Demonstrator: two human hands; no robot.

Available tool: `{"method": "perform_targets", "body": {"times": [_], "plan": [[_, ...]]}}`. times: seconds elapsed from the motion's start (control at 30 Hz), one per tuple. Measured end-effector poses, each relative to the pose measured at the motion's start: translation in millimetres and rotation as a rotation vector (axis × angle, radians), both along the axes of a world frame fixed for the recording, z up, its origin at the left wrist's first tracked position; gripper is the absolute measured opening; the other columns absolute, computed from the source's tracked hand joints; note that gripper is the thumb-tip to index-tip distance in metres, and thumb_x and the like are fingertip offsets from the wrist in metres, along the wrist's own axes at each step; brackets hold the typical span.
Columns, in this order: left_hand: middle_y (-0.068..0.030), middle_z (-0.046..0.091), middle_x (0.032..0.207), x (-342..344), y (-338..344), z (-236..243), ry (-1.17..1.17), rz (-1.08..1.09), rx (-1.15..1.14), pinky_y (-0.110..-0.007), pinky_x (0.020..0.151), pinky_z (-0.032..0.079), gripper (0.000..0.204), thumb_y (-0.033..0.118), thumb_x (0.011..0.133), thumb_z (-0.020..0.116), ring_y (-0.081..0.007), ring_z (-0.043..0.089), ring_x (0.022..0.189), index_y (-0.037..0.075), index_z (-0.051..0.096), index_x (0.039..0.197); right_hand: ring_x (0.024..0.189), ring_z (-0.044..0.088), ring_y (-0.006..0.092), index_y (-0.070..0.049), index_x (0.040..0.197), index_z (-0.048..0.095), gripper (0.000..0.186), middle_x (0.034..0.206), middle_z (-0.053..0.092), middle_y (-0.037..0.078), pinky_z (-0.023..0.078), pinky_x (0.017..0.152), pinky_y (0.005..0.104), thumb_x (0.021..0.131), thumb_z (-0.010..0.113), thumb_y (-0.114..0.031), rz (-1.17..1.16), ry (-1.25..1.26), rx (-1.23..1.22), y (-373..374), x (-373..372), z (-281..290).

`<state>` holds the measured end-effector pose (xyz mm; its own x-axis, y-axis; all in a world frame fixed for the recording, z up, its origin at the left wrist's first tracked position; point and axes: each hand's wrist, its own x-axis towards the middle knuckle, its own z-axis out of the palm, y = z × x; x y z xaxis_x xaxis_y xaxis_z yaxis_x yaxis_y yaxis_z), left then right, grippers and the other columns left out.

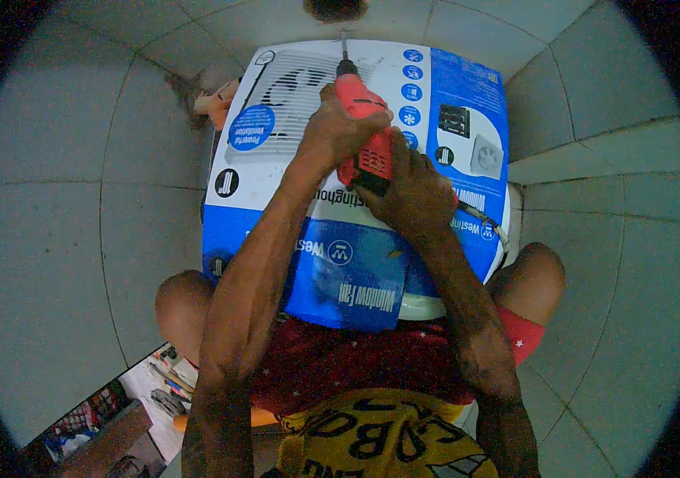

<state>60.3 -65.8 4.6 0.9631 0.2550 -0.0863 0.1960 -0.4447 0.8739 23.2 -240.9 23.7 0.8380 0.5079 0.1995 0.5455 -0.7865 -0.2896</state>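
Observation:
A red and black power drill point(373, 143) is held in front of me, its long bit point(345, 48) pointing away toward the tiled wall. The tip ends at or close to the wall below a dark, rough hole; contact is hard to tell. My left hand point(336, 131) wraps over the drill's body from the left, behind the chuck. My right hand point(416, 187) is closed around the drill's rear and handle, hiding the trigger. Beneath both hands lies a blue and white cardboard fan box point(467, 80), spread between my knees and the wall.
The dark hole point(336, 9) is in the wall at the far end. Left of the cardboard, an orange-brown object point(216, 103) sits by a broken tile patch. A dark cable point(479, 213) runs from beside my right hand. Tiled walls close in on both sides. Assorted items point(169, 382) lie at the lower left.

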Motion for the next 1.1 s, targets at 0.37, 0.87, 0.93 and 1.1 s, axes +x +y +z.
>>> {"method": "perform_targets", "body": {"times": [0.37, 0.87, 0.93, 1.1], "plan": [[-0.0313, 0.059, 0.111, -3, 0, 12, 0.062, -0.004, 0.064, -0.042, 0.088, 0.051, 0.097, 0.058, 0.068, 0.072, -0.0408, 0.063, 0.102, -0.012, 0.036, 0.124, 0.089, 0.068, 0.0311, -0.003, 0.14, 0.038, 0.1, 0.101, 0.066, 0.018, 0.056, 0.063, 0.0441, 0.068, 0.076, -0.06, -0.011, 0.08, -0.056, 3, -2, 12], [-0.0321, 0.058, 0.113, -13, -3, 18, -0.068, 0.029, 0.047, -0.04, 0.091, 0.049, 0.102, 0.049, 0.072, 0.074, -0.0403, 0.063, 0.104, -0.013, 0.026, 0.136, 0.088, 0.068, 0.0357, -0.001, 0.14, 0.035, 0.098, 0.1, 0.065, 0.022, 0.056, 0.067, 0.0482, 0.07, 0.076, -0.056, 0.002, 0.164, 0.014, 7, 2, 12], [-0.0332, 0.051, 0.124, -24, -11, 16, 0.003, 0.061, -0.046, -0.041, 0.096, 0.046, 0.109, 0.055, 0.073, 0.072, -0.0398, 0.059, 0.112, -0.011, 0.02, 0.143, 0.086, 0.067, 0.0368, 0.0, 0.139, 0.034, 0.098, 0.098, 0.064, 0.023, 0.056, 0.067, 0.048, 0.071, 0.076, -0.055, -0.008, 0.2, 0.003, 6, 3, 12], [-0.0287, 0.05, 0.129, -47, -15, 1, -0.334, -0.042, -0.097, -0.041, 0.097, 0.046, 0.106, 0.055, 0.077, 0.072, -0.036, 0.058, 0.115, -0.008, 0.02, 0.145, 0.087, 0.067, 0.0376, 0.002, 0.139, 0.032, 0.093, 0.097, 0.064, 0.024, 0.056, 0.071, 0.0471, 0.074, 0.076, -0.047, 0.061, 0.139, 0.024, 9, 3, 12]]}}
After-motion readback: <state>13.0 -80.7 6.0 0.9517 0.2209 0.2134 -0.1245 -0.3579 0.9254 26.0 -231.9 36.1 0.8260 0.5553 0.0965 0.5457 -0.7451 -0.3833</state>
